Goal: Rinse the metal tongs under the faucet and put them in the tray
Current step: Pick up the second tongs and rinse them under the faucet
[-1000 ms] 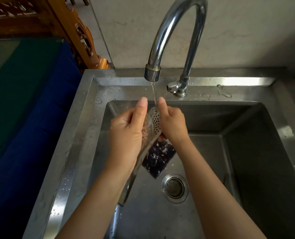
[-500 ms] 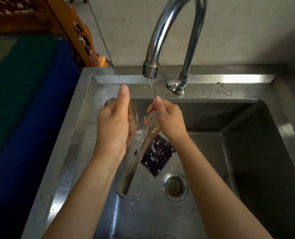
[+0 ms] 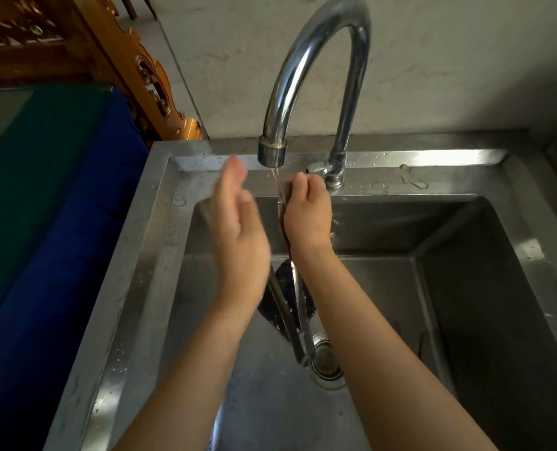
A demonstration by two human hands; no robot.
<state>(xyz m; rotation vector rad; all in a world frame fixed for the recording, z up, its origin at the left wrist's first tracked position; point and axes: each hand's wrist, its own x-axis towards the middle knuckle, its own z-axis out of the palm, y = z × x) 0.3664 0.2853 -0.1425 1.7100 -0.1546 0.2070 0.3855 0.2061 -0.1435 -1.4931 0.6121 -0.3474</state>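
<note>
The metal tongs [image 3: 298,320] hang upright over the sink, hinge end down near the drain [image 3: 326,362]. My right hand [image 3: 306,219] is closed around the upper end of one arm, right under the thin water stream [image 3: 276,182] from the curved chrome faucet [image 3: 272,153]. My left hand [image 3: 238,236] is blurred beside it, flat with fingers stretched out and nothing visibly gripped. The tongs' other arm runs up behind the heel of that hand. No tray is in view.
The steel sink basin [image 3: 466,288] is deep, with a wet rim [image 3: 133,255]. A dark speckled pad [image 3: 269,309] lies on the basin floor behind the tongs. A blue and green cloth surface [image 3: 42,206] and carved wooden furniture [image 3: 133,60] stand to the left.
My left hand has let go of its tong arm and opened flat. The tongs have closed up and swung right, with the right hand raised closer to the spout.
</note>
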